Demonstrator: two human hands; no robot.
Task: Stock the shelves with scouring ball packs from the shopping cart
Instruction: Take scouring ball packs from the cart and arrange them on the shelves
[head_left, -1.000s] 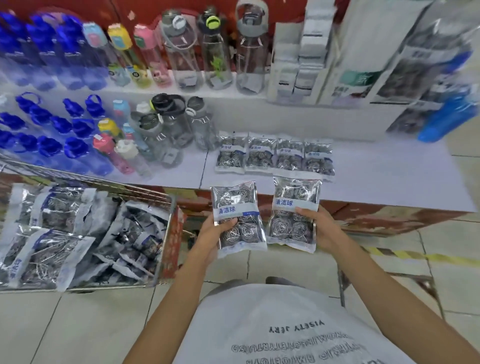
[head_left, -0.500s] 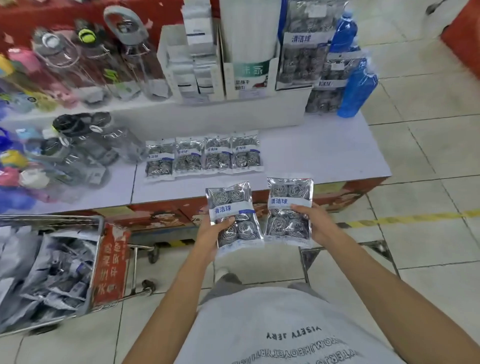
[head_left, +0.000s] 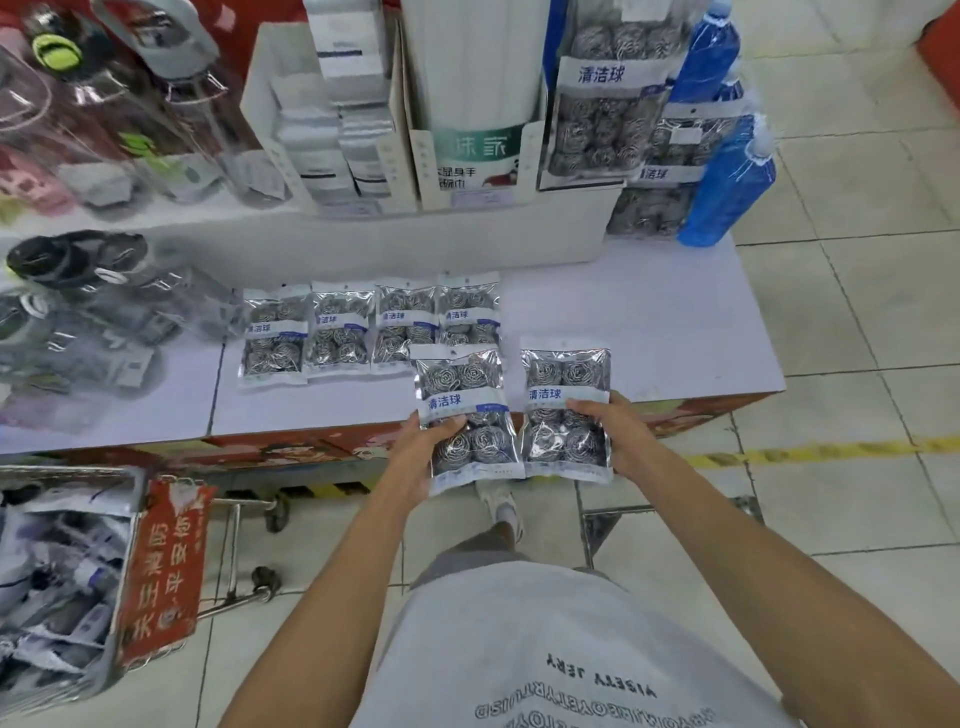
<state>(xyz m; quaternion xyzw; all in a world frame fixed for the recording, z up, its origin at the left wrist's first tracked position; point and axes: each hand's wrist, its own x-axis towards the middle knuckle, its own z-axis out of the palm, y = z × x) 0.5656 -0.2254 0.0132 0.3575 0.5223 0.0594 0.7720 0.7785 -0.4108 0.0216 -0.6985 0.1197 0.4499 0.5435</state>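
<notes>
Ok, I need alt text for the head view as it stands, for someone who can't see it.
A person's left hand and right hand each hold a scouring ball pack, the left pack and right pack, above the front edge of a white shelf. Four matching packs lie in a row there; the shopping cart stands lower left.

Both arms fwd; L hand (head_left: 415, 457) & R hand (head_left: 618, 436) fingers curled, gripping

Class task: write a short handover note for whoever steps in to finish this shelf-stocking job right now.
Left hand grips one scouring ball pack; right hand grips another, both held over the front edge of the white shelf.
Done: four packs lie in a row on the shelf.
Left: set these two down beside the row, then fetch more from the shopping cart.
</notes>
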